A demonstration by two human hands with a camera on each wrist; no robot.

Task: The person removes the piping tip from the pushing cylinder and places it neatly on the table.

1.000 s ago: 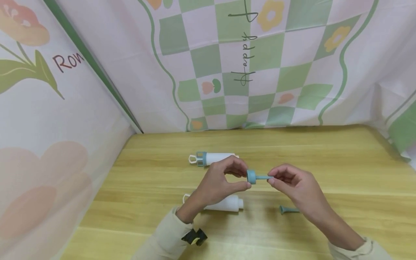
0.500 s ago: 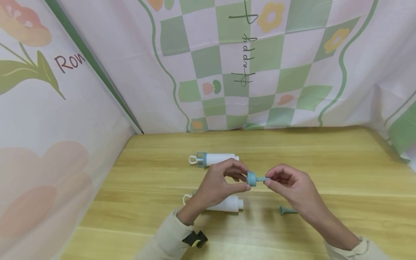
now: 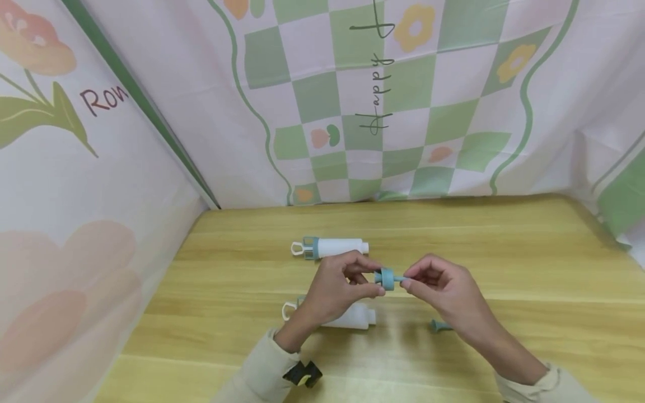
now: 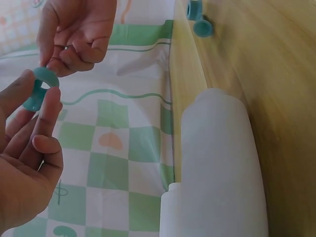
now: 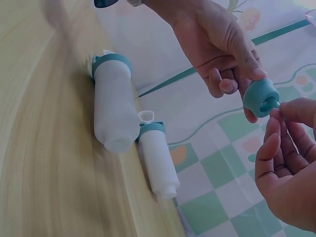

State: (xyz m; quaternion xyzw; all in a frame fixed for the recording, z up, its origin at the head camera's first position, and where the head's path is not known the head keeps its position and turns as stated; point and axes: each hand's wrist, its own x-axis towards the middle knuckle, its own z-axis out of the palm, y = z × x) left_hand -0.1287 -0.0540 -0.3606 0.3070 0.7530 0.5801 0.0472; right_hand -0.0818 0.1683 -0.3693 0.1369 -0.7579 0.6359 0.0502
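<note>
At the middle of the head view, my left hand (image 3: 336, 285) pinches a small teal cap (image 3: 387, 280) between thumb and fingers. A slim teal nozzle (image 3: 399, 279) runs through the cap, its flared end sticking out on the left side. My right hand (image 3: 448, 288) pinches the nozzle's thin tip on the other side. In the right wrist view, the cap (image 5: 260, 97) turns its hollow opening toward the right fingers, with the thin tip inside it. Both hands are held above the table. Another flared teal nozzle (image 3: 439, 326) lies beneath the right hand, partly hidden.
Two white bottles with teal collars and white loop handles lie on the wooden table (image 3: 554, 252): one farther back (image 3: 340, 247), one nearer (image 3: 355, 317), partly behind the left hand. A second teal cap (image 4: 194, 10) lies beside the loose nozzle. Patterned cloth (image 3: 363, 112) hangs behind.
My right hand has moved left, closer to the left hand. The nozzle has slid left through the cap, so less stem shows on the right and its flared end now protrudes.
</note>
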